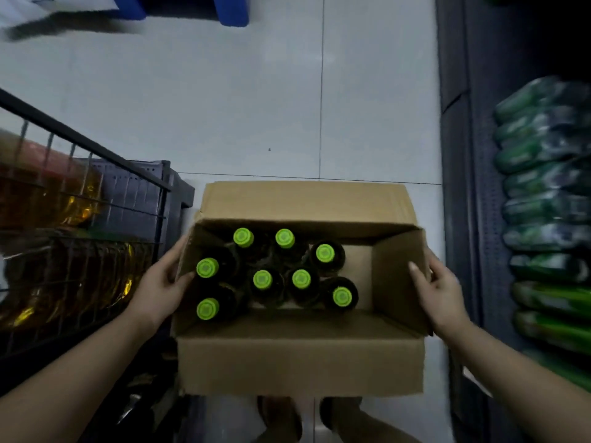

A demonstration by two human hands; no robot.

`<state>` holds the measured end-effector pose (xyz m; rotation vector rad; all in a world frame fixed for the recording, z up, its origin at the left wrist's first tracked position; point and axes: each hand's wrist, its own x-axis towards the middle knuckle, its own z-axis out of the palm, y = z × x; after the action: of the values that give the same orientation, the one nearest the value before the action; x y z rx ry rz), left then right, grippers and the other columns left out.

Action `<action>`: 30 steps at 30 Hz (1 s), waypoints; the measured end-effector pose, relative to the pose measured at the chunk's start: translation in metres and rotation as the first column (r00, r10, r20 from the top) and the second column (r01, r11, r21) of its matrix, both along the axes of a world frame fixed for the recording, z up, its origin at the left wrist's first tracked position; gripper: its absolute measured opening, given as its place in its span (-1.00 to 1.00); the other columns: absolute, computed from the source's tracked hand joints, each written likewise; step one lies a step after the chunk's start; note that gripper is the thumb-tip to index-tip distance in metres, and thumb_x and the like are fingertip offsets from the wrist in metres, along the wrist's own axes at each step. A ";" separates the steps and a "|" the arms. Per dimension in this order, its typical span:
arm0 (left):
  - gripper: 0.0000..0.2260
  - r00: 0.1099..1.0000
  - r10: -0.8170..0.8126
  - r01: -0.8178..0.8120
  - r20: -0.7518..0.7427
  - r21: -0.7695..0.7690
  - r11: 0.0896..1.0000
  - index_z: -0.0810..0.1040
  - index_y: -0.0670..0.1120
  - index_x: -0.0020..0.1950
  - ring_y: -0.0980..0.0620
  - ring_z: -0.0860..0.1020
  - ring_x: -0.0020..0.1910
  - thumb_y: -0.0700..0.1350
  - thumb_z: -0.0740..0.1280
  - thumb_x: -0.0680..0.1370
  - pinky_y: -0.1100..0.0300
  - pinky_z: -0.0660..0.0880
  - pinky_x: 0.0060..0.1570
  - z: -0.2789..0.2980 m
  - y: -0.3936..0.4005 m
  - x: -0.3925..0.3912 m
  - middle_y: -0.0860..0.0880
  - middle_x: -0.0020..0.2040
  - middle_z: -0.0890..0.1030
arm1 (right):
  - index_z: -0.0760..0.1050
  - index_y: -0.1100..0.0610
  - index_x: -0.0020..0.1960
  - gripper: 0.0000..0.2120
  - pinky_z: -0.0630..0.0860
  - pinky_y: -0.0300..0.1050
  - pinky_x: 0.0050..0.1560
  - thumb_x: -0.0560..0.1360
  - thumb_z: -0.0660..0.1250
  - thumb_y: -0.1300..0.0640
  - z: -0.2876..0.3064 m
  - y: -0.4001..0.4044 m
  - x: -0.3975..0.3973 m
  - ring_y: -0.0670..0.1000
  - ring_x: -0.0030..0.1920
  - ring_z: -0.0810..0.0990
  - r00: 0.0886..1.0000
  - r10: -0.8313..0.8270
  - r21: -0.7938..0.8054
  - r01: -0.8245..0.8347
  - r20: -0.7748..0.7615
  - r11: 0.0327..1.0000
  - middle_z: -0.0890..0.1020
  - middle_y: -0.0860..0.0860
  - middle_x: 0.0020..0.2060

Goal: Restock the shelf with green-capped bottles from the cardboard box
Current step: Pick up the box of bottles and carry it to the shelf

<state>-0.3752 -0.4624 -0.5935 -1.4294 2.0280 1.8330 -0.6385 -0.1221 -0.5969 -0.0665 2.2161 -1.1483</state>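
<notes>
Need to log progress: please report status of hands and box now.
Left hand and right hand grip cardboard box sides. Eight green-capped bottles upright inside. Nothing blocking.

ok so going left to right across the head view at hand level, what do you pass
wire rack of oil bottles → left hand → green-capped bottles in the cardboard box → right hand → shelf of green packs

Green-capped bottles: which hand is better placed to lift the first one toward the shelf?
Probably right. The right hand grips the cardboard box wall on the shelf side; the left hand grips the far wall.
</notes>
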 end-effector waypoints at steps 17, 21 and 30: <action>-0.25 0.987 -0.065 -0.007 -0.150 -0.432 0.902 0.16 0.48 0.37 0.15 0.57 0.13 -0.27 0.35 0.51 0.32 0.49 -0.03 0.458 0.076 -0.027 0.25 0.16 0.56 | 0.09 -0.25 0.44 -0.35 0.29 -0.39 0.28 0.57 0.23 0.29 0.491 0.042 -0.070 -0.09 0.42 0.30 0.870 0.203 0.002 -0.226 -0.450 0.974 0.31 -0.12 0.43; -0.22 0.984 -0.014 -0.076 -0.178 -0.490 0.868 0.17 0.50 0.35 0.07 0.51 0.26 -0.30 0.35 0.49 0.13 0.46 0.19 0.506 0.082 -0.020 0.07 0.28 0.54 | 0.12 -0.16 0.48 -0.36 0.22 -0.57 0.21 0.56 0.23 0.33 0.545 0.027 -0.085 -0.12 0.42 0.28 0.830 0.259 -0.015 -0.305 -0.495 0.952 0.33 -0.07 0.41; -0.21 0.943 0.265 -0.333 -0.202 -0.517 0.788 0.12 0.25 0.48 0.24 0.29 0.38 -0.40 0.31 0.47 0.56 0.17 0.21 0.537 0.126 0.008 0.35 0.34 0.21 | 0.16 -0.29 0.45 -0.37 0.41 -0.21 0.17 0.56 0.27 0.22 0.560 -0.064 -0.140 -0.04 0.25 0.50 0.691 0.550 0.045 -0.604 -0.469 0.796 0.54 -0.06 0.22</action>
<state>-0.3676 -0.3359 -0.0561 -1.9165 2.6750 1.5135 -0.7784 -0.1863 -0.0370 -1.1262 2.2442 -0.9432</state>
